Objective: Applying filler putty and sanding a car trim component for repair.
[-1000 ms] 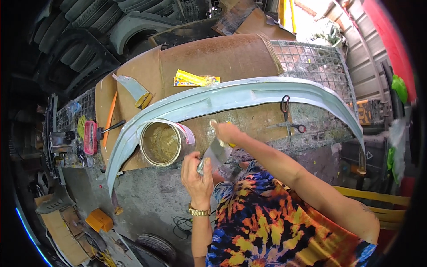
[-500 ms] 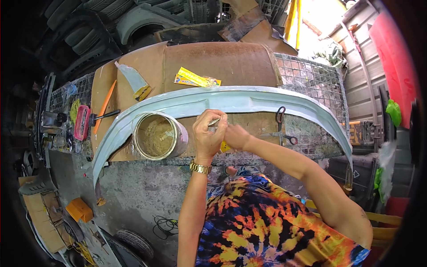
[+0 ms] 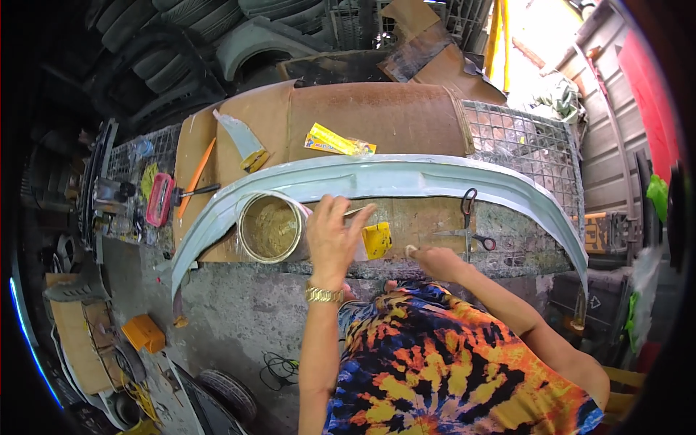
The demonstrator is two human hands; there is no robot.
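My left hand [image 3: 332, 243], with a gold watch on its wrist, is just right of a large open tin of tan paste [image 3: 270, 226]. Its thumb and fingers pinch a thin pale strip [image 3: 360, 210]. Beside that hand is a yellow-ended piece [image 3: 378, 241], its pale part partly behind the hand. My right hand [image 3: 441, 264] is closed near the table's front edge, apart from the left; a small whitish bit shows at its fingertips, too small to name. A long curved pale blue-grey bumper lip [image 3: 377, 176] arches beyond both hands.
Black-handled scissors [image 3: 470, 225] lie open on the right. At the far side are a yellow packet [image 3: 337, 141] and a pale blade-shaped piece with a yellow end [image 3: 243, 141]. An orange strip [image 3: 197, 177] and a pink-red tray [image 3: 160, 199] lie left.
My hands, together before, have come apart: the right has moved right and toward me. The yellow-ended piece beside the left hand shows more fully. The whole view has shifted slightly.
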